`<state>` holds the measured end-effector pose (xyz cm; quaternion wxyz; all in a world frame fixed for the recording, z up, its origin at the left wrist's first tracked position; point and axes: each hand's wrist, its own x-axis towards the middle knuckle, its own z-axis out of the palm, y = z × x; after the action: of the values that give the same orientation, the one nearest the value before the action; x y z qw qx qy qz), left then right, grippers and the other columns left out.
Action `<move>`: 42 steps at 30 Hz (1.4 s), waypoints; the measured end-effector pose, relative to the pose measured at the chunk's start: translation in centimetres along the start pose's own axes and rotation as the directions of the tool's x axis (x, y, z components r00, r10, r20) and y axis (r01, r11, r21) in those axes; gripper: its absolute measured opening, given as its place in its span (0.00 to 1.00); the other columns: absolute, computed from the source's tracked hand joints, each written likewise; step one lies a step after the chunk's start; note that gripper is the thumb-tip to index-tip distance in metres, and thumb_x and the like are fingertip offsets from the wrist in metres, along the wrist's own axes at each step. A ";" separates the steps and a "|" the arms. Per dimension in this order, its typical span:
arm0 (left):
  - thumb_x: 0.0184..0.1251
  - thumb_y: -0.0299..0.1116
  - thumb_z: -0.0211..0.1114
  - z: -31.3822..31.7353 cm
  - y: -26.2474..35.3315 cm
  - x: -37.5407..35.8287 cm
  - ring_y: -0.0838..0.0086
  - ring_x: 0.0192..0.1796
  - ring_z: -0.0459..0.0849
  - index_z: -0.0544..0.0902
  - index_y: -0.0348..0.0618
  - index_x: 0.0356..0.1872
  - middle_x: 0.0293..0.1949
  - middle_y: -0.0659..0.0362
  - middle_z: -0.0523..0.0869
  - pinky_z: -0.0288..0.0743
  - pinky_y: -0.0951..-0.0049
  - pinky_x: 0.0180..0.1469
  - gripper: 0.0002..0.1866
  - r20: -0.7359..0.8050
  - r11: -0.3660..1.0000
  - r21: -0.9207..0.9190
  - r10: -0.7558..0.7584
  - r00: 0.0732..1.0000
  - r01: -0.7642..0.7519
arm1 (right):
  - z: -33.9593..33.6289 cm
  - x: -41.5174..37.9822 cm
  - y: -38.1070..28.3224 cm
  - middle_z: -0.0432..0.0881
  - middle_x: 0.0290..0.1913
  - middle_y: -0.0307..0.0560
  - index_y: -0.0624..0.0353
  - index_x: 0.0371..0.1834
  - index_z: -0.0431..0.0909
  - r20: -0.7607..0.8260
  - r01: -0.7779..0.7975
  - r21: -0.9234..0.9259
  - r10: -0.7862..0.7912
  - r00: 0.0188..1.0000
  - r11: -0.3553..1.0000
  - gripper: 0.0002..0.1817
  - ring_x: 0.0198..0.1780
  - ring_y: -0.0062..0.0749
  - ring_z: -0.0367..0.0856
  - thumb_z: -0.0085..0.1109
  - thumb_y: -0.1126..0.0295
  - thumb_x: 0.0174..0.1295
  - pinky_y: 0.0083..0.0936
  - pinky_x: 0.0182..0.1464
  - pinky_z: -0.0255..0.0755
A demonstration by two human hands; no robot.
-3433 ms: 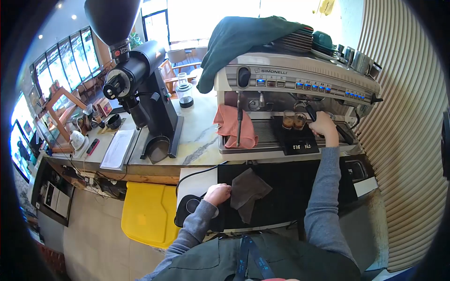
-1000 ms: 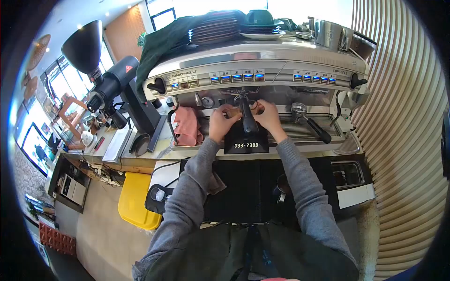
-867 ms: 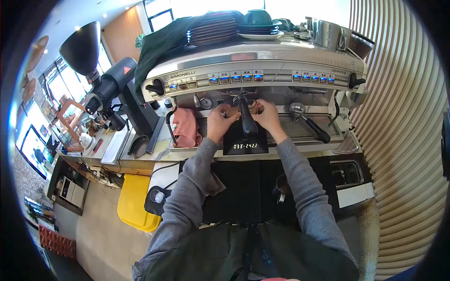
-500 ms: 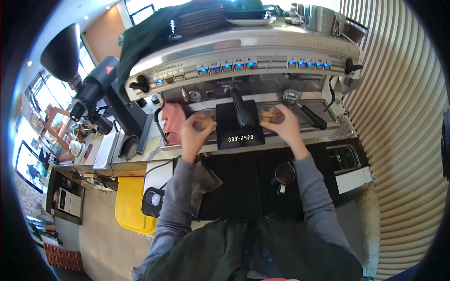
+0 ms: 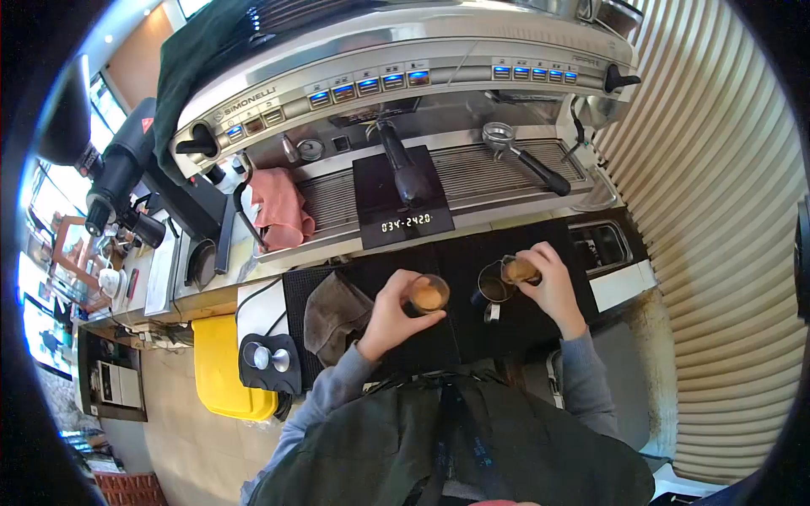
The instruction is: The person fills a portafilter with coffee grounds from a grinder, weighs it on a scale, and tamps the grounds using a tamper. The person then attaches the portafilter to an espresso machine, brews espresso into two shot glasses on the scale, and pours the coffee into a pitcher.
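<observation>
My left hand [image 5: 395,314] is closed round a small clear glass of espresso [image 5: 428,295], held over the black counter mat. Brown crema shows on the coffee's surface. A second espresso glass [image 5: 518,271] is gripped in my right hand [image 5: 550,288], close beside the metal milk pitcher [image 5: 493,288] and overlapping its rim in this view. Behind my hands a black scale [image 5: 405,228] with a lit display sits on the drip tray, under a portafilter [image 5: 403,169] locked in the machine. Another portafilter [image 5: 527,160] lies on the tray to the right.
The espresso machine [image 5: 380,59] spans the back, a pink cloth [image 5: 278,207] at its left. A brown cloth [image 5: 333,312] lies left of my left hand. Further left are a black tamper stand [image 5: 270,375], a yellow bin [image 5: 228,371] and a grinder [image 5: 139,160].
Both hands have drawn back from beside the scale toward me, carrying the espresso glasses off the drip tray. The right glass is now by the pitcher. The view has tilted down.
</observation>
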<state>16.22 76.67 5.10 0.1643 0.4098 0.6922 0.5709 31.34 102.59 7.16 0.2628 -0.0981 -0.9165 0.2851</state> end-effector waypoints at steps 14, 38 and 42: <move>0.44 0.30 0.77 5.1 -0.1 3.7 0.64 0.42 0.81 0.78 0.40 0.47 0.40 0.55 0.76 0.77 0.68 0.44 0.26 -0.057 0.940 0.306 0.180 0.982 -0.154 | 1.1 -1.6 -0.4 0.76 0.45 0.36 0.50 0.43 0.76 0.238 0.516 -0.611 -0.483 0.843 0.600 0.11 0.54 0.29 0.74 0.55 0.70 0.56 0.41 0.63 0.62; 0.55 0.28 0.60 8.0 0.0 8.6 0.66 0.59 0.77 0.78 0.43 0.55 0.49 0.59 0.79 0.67 0.63 0.68 0.23 0.594 0.048 0.678 0.553 0.585 -0.733 | 0.5 -4.9 4.2 0.74 0.45 0.47 0.58 0.47 0.75 -0.386 -0.181 0.070 0.194 0.902 0.981 0.25 0.47 0.44 0.77 0.71 0.78 0.43 0.33 0.48 0.73; 0.55 0.27 0.61 7.2 0.3 8.2 0.64 0.57 0.78 0.78 0.43 0.55 0.48 0.57 0.79 0.70 0.61 0.65 0.22 0.449 0.266 0.697 0.562 0.695 -0.666 | 2.4 -5.4 7.1 0.77 0.44 0.47 0.59 0.46 0.73 -0.345 -0.330 0.262 0.408 0.846 0.907 0.25 0.47 0.39 0.80 0.73 0.76 0.44 0.32 0.49 0.74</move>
<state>16.29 87.54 5.20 -0.2430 0.7014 0.6480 0.1709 34.81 105.53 -0.86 0.3888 -0.3023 -0.7769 0.3924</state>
